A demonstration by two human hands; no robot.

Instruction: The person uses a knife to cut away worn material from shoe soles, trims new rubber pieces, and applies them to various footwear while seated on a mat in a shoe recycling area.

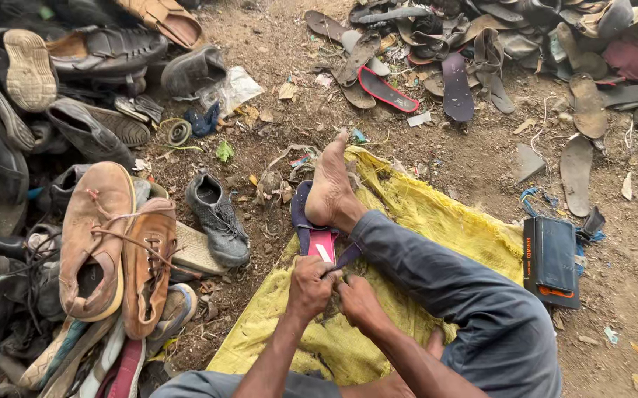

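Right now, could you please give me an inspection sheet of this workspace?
Surface: yellow sack cloth spread on bare dirt ground.
Job's things: red and purple sandal, pinned under a bare foot.
Clutter: tan shoes, grey shoe, loose soles, black box.
Grippers: left hand and right hand meet at the sandal's near end; exact grip unclear.
Cables: nothing seen.
Surroundings: heaps of worn footwear.

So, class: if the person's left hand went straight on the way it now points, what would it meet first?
Probably the red-and-purple sandal just beyond the left hand, pinned under the bare foot; depth is uncertain.
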